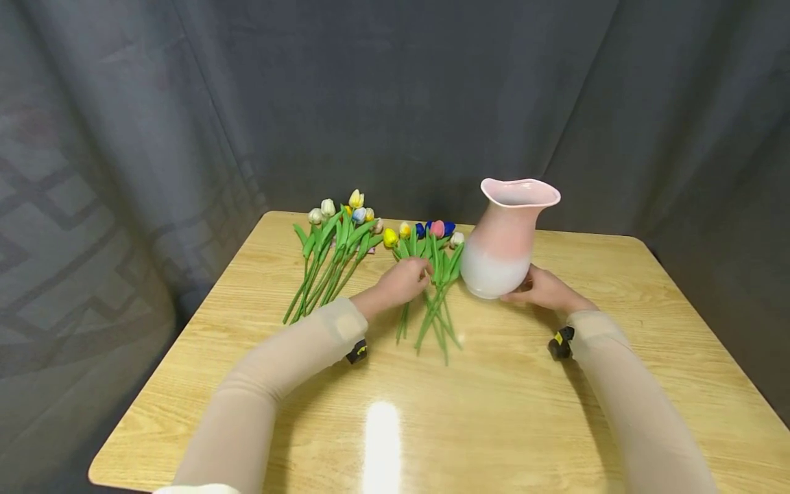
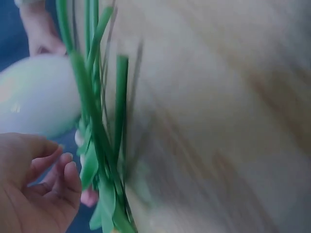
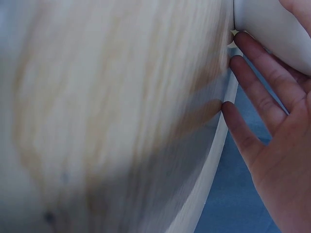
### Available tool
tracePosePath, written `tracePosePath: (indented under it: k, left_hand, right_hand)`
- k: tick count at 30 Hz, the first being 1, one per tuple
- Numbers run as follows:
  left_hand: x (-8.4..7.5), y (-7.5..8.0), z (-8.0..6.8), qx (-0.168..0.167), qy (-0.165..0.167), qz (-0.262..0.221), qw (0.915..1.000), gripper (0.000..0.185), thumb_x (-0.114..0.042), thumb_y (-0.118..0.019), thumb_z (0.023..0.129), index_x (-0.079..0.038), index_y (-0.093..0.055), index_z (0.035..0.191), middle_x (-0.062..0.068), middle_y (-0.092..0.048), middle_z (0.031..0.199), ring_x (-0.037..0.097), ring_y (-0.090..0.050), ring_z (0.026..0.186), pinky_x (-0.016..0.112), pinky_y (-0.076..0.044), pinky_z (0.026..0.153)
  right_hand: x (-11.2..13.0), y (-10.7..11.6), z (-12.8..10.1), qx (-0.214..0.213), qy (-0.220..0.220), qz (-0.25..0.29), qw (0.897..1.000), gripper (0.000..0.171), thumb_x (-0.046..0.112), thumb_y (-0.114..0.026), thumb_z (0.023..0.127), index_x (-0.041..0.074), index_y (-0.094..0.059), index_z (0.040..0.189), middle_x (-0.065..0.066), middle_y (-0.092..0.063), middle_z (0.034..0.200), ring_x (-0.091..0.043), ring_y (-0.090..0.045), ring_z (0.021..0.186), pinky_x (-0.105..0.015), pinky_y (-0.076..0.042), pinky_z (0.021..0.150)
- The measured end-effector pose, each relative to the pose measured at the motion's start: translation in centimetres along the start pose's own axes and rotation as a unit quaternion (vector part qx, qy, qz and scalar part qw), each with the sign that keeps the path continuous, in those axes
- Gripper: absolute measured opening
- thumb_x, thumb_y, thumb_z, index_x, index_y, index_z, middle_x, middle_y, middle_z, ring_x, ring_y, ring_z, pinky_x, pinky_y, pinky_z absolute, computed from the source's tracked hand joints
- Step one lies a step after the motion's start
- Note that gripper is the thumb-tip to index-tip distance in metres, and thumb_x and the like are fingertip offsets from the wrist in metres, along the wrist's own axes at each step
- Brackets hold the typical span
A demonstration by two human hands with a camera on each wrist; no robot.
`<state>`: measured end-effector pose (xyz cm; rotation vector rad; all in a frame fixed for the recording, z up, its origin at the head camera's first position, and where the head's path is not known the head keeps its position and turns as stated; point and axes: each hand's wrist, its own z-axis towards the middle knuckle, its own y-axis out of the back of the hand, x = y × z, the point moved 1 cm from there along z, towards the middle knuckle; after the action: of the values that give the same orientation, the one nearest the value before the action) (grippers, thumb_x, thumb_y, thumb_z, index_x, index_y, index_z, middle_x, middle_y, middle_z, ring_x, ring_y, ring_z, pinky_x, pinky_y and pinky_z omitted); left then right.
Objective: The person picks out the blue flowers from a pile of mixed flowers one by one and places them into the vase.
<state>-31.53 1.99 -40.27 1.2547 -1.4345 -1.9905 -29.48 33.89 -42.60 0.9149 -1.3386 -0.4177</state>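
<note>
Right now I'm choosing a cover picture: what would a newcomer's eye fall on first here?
Probably the pink-and-white vase, right of centre in the head view, with the right hand by its base. Next, the colourful flowers lying in two bunches on the table to its left, the left hand at the bunch nearer the vase.

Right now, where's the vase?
In the head view, the vase is right of centre, between the right tulip bunch and the right hand at its base.
</note>
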Motion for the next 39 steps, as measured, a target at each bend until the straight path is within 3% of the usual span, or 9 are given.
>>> tracePosePath:
  k: [6, 10, 17, 20, 25, 30, 34, 39]
  left_hand:
    - [-1.6, -1.8, 0.6, 0.078, -0.029, 0.013, 0.9964, 0.013, -0.015, -0.059, 0.096, -0.007, -0.069, 0.1, 0.004, -0.069, 0.094, 0.012, -0.058, 0.076, 0.021, -0.049, 0.069]
    - [-2.5, -2.4, 0.8, 0.093, -0.022, 0.015, 0.9953, 0.016, -0.021, -0.062, 0.095, -0.005, -0.064, 0.096, 0.004, -0.064, 0.089, 0.011, -0.055, 0.07, 0.019, -0.047, 0.063]
    - [-2.8, -3.0, 1.0, 0.07, 0.01, 0.033, 0.997, 0.028, -0.024, -0.065, 0.093, -0.001, -0.056, 0.106, 0.001, -0.053, 0.076, 0.011, -0.051, 0.061, 0.019, -0.046, 0.053]
    - [-2.8, -3.2, 1.3, 0.07, 0.022, 0.037, 0.9966, 0.019, -0.022, -0.065, 0.093, -0.007, -0.056, 0.086, 0.0, -0.051, 0.072, 0.011, -0.049, 0.059, 0.019, -0.045, 0.054]
    - [-2.6, -3.3, 1.7, 0.062, 0.029, 0.038, 0.997, 0.037, -0.014, -0.062, 0.09, -0.015, -0.042, 0.059, -0.004, -0.04, 0.059, 0.009, -0.041, 0.051, 0.019, -0.039, 0.048]
    - [-2.2, -3.0, 1.5, 0.047, 0.016, -0.027, 0.9984, 0.048, -0.008, -0.061, 0.088, -0.016, -0.034, 0.049, -0.006, -0.028, 0.047, 0.008, -0.029, 0.043, 0.018, -0.029, 0.044]
    - [-2.0, -2.0, 1.2, 0.026, 0.02, -0.062, 0.9975, 0.041, -0.01, -0.06, 0.09, -0.015, -0.04, 0.055, -0.006, -0.034, 0.051, 0.008, -0.033, 0.047, 0.018, -0.031, 0.05]
    - [-1.7, 0.0, 0.7, -0.016, 0.042, -0.085, 0.9954, 0.013, -0.015, -0.06, 0.093, -0.009, -0.058, 0.082, -0.002, -0.055, 0.072, 0.008, -0.047, 0.06, 0.019, -0.04, 0.058]
  right_hand:
    - [0.0, 0.1, 0.1, -0.004, -0.001, 0.001, 1.0, 0.079, 0.037, -0.079, 0.08, 0.004, -0.036, 0.138, -0.016, -0.056, 0.122, -0.029, -0.056, 0.106, -0.042, -0.046, 0.088]
    - [-0.1, 0.2, 0.2, -0.006, 0.0, 0.0, 1.0, 0.079, 0.037, -0.079, 0.08, 0.005, -0.036, 0.139, -0.016, -0.056, 0.123, -0.03, -0.056, 0.106, -0.043, -0.046, 0.089]
    - [-0.1, 0.1, 0.3, -0.002, -0.003, 0.007, 1.0, 0.081, 0.035, -0.08, 0.08, 0.006, -0.035, 0.14, -0.016, -0.055, 0.127, -0.031, -0.055, 0.11, -0.046, -0.044, 0.093]
    - [0.1, 0.2, 0.2, -0.003, -0.002, 0.008, 1.0, 0.08, 0.034, -0.08, 0.08, 0.006, -0.035, 0.14, -0.016, -0.055, 0.127, -0.032, -0.055, 0.11, -0.046, -0.044, 0.093]
    - [0.3, 0.2, 0.2, -0.003, 0.002, 0.006, 1.0, 0.078, 0.033, -0.079, 0.081, 0.006, -0.036, 0.14, -0.016, -0.056, 0.126, -0.031, -0.056, 0.11, -0.045, -0.045, 0.092]
    - [0.1, -0.1, 0.2, -0.002, -0.001, 0.004, 1.0, 0.078, 0.035, -0.079, 0.08, 0.005, -0.037, 0.139, -0.017, -0.057, 0.124, -0.031, -0.056, 0.108, -0.043, -0.046, 0.09]
    - [0.2, -0.1, 0.1, -0.001, -0.002, 0.002, 1.0, 0.079, 0.035, -0.079, 0.08, 0.004, -0.036, 0.139, -0.017, -0.056, 0.124, -0.032, -0.056, 0.109, -0.045, -0.045, 0.091]
    - [0.2, 0.0, 0.0, -0.002, -0.001, 0.007, 1.0, 0.079, 0.034, -0.079, 0.081, 0.005, -0.035, 0.14, -0.018, -0.055, 0.127, -0.032, -0.055, 0.111, -0.046, -0.045, 0.092]
